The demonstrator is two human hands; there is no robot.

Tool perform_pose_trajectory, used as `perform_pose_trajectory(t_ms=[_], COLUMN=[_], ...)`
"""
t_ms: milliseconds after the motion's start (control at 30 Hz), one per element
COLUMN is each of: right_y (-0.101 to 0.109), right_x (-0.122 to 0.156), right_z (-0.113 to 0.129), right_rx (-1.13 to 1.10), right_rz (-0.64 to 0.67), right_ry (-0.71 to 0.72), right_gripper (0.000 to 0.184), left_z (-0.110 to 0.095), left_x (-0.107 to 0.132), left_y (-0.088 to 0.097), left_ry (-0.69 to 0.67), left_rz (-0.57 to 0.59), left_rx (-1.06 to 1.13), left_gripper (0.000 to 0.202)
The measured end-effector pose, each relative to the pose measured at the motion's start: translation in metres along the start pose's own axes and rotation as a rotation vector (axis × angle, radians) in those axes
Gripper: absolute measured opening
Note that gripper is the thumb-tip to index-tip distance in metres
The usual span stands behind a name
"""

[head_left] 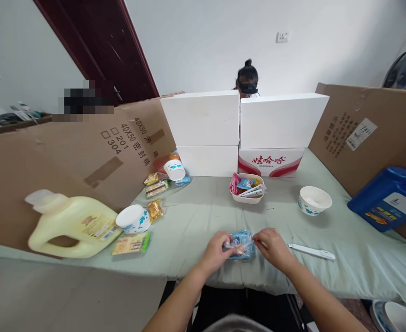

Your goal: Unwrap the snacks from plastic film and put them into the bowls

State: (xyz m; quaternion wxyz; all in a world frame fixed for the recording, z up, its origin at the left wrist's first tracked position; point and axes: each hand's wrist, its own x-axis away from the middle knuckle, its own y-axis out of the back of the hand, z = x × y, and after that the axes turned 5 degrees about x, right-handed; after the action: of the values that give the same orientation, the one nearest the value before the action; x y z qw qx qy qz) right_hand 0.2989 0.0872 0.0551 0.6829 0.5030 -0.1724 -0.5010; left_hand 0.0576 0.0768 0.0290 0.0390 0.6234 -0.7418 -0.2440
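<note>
Pale green cloth (196,216) covers the table, seemingly walled by cardboard (85,157).

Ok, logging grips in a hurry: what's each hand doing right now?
Left hand: closed on the blue packet.
Right hand: closed on the same packet's other end.

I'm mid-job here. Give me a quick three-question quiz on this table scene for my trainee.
1. True or false: the left hand and the right hand both grip the blue clear-plastic snack packet.
2. The slim white plastic stick lies: A) left of both hands, B) right of both hands, C) in a hand.
3. Fill in: the white paper bowl with blue print, right of the packet-filled white bowl, is ____.
Key: 1 true; 2 B; 3 empty.
</note>
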Motion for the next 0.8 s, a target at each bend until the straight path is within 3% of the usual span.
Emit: perform_pose_trajectory(t_ms=[167, 267, 300, 367, 433, 500, 567, 667, 733, 800], right_y=[-0.006, 0.001, 0.004, 0.009, 0.01, 0.005, -0.004, -0.015, -0.016, -0.01], right_x=[0.033, 0.045, 0.046, 0.044, 0.038, 0.029, 0.02, 0.011, 0.012, 0.019], right_z=[-0.048, -0.042, -0.034, -0.014, 0.004, 0.012, 0.01, -0.001, -0.004, -0.002], right_rx=[-0.091, -0.032, -0.008, -0.011, -0.039, -0.01, 0.085, 0.231, 0.26, 0.229], right_rz=[-0.177, -0.424, -0.504, -0.53, -0.344, -0.13, -0.045, -0.037, 0.006, 0.036], right_ry=[-0.399, -0.427, -0.37, -0.182, 0.028, 0.144, 0.113, -0.033, -0.064, -0.023], right_gripper=[0.029, 0.029, 0.028, 0.021, 0.017, 0.02, 0.025, 0.04, 0.035, 0.023], left_z=[0.032, 0.019, 0.008, -0.016, -0.036, -0.044, -0.041, -0.03, -0.026, -0.028], left_x=[0.005, 0.012, 0.015, 0.02, 0.021, 0.016, 0.007, -0.004, -0.005, -0.003], left_y=[0.029, 0.029, 0.026, 0.014, 0.001, -0.009, -0.013, -0.01, -0.005, -0.001], left_ry=[0.193, 0.097, 0.001, -0.243, -0.394, -0.37, -0.249, -0.115, -0.119, -0.171], left_rz=[-0.494, -0.663, -0.639, -0.392, -0.01, 0.209, 0.197, 0.084, 0.076, 0.103], left_rx=[0.068, 0.003, -0.022, -0.07, -0.137, -0.273, -0.457, -0.646, -0.674, -0.652], left_gripper=[0.012, 0.011, 0.009, 0.003, 0.008, 0.013, 0.019, 0.038, 0.047, 0.042])
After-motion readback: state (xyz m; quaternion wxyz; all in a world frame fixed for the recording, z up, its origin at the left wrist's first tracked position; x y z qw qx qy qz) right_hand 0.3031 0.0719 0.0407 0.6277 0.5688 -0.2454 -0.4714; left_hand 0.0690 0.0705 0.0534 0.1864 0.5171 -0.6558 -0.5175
